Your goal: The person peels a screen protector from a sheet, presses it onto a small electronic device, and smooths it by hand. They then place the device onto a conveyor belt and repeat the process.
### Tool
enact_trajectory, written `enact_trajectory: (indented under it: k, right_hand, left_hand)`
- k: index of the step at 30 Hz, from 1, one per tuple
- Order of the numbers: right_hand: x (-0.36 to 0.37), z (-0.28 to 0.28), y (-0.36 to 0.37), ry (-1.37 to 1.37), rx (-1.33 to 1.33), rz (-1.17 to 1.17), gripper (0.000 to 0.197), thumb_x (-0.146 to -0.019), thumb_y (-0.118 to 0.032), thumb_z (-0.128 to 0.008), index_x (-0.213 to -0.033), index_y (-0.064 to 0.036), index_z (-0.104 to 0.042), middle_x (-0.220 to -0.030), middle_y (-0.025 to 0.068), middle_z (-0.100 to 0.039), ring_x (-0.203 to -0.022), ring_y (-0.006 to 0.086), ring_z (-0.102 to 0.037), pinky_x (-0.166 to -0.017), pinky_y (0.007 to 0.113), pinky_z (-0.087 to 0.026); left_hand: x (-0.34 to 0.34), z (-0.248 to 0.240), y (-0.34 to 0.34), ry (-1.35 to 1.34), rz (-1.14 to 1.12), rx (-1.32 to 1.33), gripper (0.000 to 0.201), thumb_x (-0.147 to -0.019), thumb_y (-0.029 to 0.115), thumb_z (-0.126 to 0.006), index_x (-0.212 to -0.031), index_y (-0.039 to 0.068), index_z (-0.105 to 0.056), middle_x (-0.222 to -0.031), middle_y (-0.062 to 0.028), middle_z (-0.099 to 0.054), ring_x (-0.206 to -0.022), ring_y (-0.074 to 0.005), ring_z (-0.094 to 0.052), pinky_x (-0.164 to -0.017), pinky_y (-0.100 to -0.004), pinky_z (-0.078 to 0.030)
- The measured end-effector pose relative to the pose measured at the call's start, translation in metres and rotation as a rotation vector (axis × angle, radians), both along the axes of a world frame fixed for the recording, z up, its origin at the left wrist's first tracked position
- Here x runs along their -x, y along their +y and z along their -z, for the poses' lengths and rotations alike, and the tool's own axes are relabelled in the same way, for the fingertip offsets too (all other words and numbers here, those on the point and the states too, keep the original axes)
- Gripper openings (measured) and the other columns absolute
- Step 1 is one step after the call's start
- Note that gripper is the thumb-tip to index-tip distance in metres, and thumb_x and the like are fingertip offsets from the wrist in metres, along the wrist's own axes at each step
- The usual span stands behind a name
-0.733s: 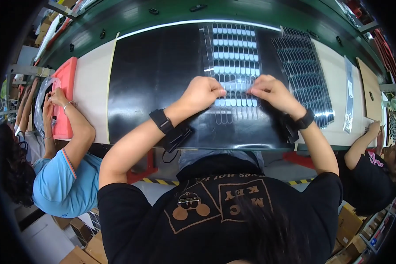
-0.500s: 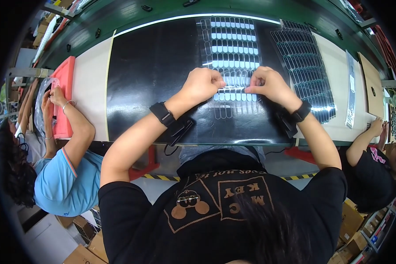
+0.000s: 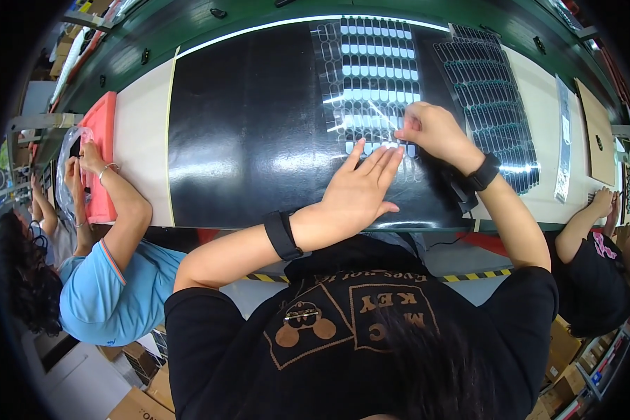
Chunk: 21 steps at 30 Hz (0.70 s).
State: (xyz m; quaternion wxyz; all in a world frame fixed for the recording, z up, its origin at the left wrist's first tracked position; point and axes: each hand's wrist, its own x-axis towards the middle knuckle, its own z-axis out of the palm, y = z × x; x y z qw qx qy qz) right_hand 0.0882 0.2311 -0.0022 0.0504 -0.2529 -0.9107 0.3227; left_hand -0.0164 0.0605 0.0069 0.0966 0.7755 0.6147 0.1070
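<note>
A clear sheet (image 3: 379,71) with rows of rounded, white-filled cut-outs lies on the black mat (image 3: 245,133) in front of me. Fingers outstretched, my left hand (image 3: 359,189) rests palm down over the sheet's near end, hiding part of its last rows. My right hand (image 3: 435,134) is closed in a pinch at the sheet's near right edge, just beyond the left fingertips. What sits between its thumb and finger is too small to make out. Right of it lies a second stack of clear sheets (image 3: 488,105) with dark rounded outlines.
On the left a co-worker's hands (image 3: 87,159) work at a red tray (image 3: 103,168) with clear plastic. Another person's hands (image 3: 602,203) are at the far right, near a brown board (image 3: 595,133). A clear strip (image 3: 562,140) lies on the pale table surface.
My left hand has left its pinch over the sheet, moved nearer and to the right, and spread flat. My right hand stays pinched, slightly farther right. The sheet sits slightly higher in view.
</note>
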Motion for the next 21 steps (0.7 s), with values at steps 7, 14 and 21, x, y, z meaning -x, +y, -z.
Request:
enact_trajectory:
  k: [7, 14, 21]
  right_hand:
    - [0.001, 0.003, 0.002, 0.019, -0.049, -0.012, 0.025, -0.065, -0.022, -0.066, -0.063, -0.0018, -0.051, -0.066, 0.0134, -0.054, -0.065, 0.0305, -0.054, -0.059, 0.038, -0.042]
    - [-0.007, 0.012, 0.001, 0.082, -0.034, -0.031, 0.022, -0.067, -0.017, -0.064, -0.066, -0.0026, -0.048, -0.068, 0.0119, -0.052, -0.064, 0.0302, -0.053, -0.058, 0.038, -0.041]
    - [-0.011, 0.005, -0.008, 0.062, -0.278, -0.092, 0.018, -0.068, -0.012, -0.063, -0.074, -0.0062, -0.047, -0.073, 0.0059, -0.048, -0.072, 0.0230, -0.048, -0.066, 0.032, -0.036]
  left_hand:
    - [-0.002, -0.001, 0.003, -0.046, 0.016, -0.073, 0.076, -0.075, 0.039, -0.053, -0.126, -0.008, -0.023, -0.123, -0.0185, -0.039, -0.117, -0.0256, -0.036, -0.101, -0.0421, -0.019]
    - [0.003, 0.004, 0.014, 0.013, 0.030, -0.072, 0.078, -0.074, 0.038, -0.055, -0.127, -0.009, -0.021, -0.122, -0.0198, -0.040, -0.115, -0.0266, -0.038, -0.101, -0.0415, -0.018]
    - [0.019, -0.001, 0.021, 0.054, 0.047, 0.047, 0.080, -0.073, 0.039, -0.056, -0.127, -0.009, -0.020, -0.112, -0.0172, -0.049, -0.111, -0.0230, -0.043, -0.101, -0.0386, -0.019]
